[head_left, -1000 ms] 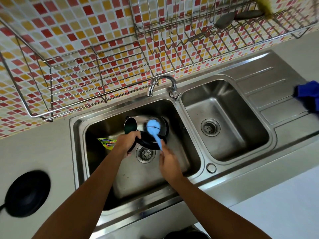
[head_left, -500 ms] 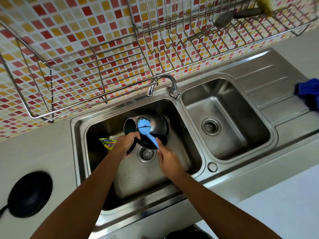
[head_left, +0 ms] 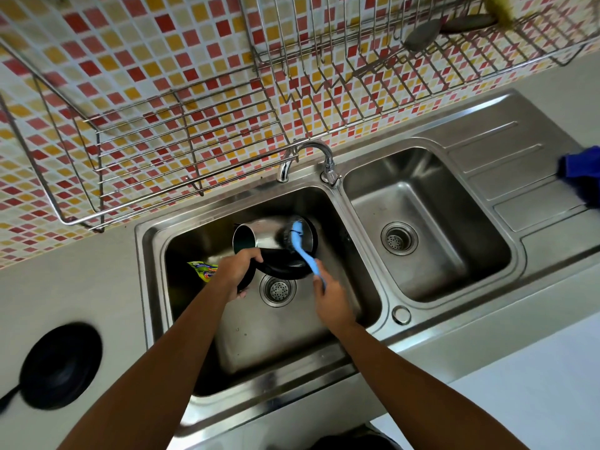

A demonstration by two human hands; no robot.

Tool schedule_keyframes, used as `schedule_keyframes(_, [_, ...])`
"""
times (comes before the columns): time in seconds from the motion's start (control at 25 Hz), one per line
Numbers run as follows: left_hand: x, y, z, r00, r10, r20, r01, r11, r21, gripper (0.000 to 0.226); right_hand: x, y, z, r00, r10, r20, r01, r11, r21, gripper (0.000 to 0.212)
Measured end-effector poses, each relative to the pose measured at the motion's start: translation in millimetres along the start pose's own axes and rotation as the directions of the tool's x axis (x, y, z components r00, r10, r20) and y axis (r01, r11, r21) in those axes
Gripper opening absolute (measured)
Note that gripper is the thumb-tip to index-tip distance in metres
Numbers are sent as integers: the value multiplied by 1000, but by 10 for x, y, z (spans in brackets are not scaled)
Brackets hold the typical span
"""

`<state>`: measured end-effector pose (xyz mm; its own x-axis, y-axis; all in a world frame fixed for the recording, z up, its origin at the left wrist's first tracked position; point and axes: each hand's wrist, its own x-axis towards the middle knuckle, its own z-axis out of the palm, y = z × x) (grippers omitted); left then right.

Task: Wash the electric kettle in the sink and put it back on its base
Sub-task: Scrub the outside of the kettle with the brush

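Observation:
The steel electric kettle (head_left: 264,235) lies on its side in the left sink basin (head_left: 344,274), its open mouth facing left and its black bottom to the right. My left hand (head_left: 238,272) grips the kettle's black handle. My right hand (head_left: 331,300) holds a blue dish brush (head_left: 303,246) whose bristled head rests on the kettle's body near the bottom rim. The round black kettle base (head_left: 61,365) sits on the counter at the far left, its cord running off the left edge.
A yellow-green packet (head_left: 203,269) lies in the left basin beside my left hand. The faucet (head_left: 308,157) stands behind the basins. The right basin (head_left: 431,222) holds only its drain. A blue cloth (head_left: 581,172) lies on the drainboard. Wire dish racks (head_left: 162,131) hang on the tiled wall.
The brush head slid left along the kettle body, then back right toward the bottom rim. My left hand has kept the kettle steady by the handle.

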<state>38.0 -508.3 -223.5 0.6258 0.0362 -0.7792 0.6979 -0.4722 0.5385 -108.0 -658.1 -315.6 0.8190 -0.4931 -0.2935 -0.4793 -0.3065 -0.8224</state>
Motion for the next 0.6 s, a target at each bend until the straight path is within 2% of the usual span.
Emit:
schedule_keyframes(0.08, [-23,-1,21,1000,3,7,-3,1000,-14,35,126,78,-72,981,180,-69,-180,984,4,44])
schedule_keyframes(0.12, [-30,10,35,1000,6,10,-6,1000,-17,34,141,65,-85,980,182,-79,-180,983,30,44])
schedule_keyframes(0.24, [-18,39,31,1000,6,4,-6,999,-31,36,8,-71,-56,996,-77,42,73,994,85,45])
schedule_keyframes(0.32, [-28,30,17,1000,12,6,-12,1000,-29,38,-58,22,-59,989,-116,94,113,993,33,46])
schedule_keyframes(0.36, [-42,29,25,1000,16,6,-15,1000,-24,36,-36,107,-81,997,-51,55,52,999,-12,46])
schedule_keyframes(0.44, [-81,28,82,999,32,6,-32,999,3,27,35,185,-135,985,165,-45,-168,984,-59,46])
schedule_keyframes(0.48, [-91,30,125,999,43,6,-43,999,17,25,32,150,-137,975,214,-66,-218,974,-64,46])
schedule_keyframes(0.52, [-89,26,162,999,53,5,-54,998,24,25,10,95,-115,980,185,-71,-188,981,-44,46])
schedule_keyframes(0.6, [-87,19,198,998,59,-14,-58,998,21,25,-119,-51,-21,999,-20,-26,21,1000,23,48])
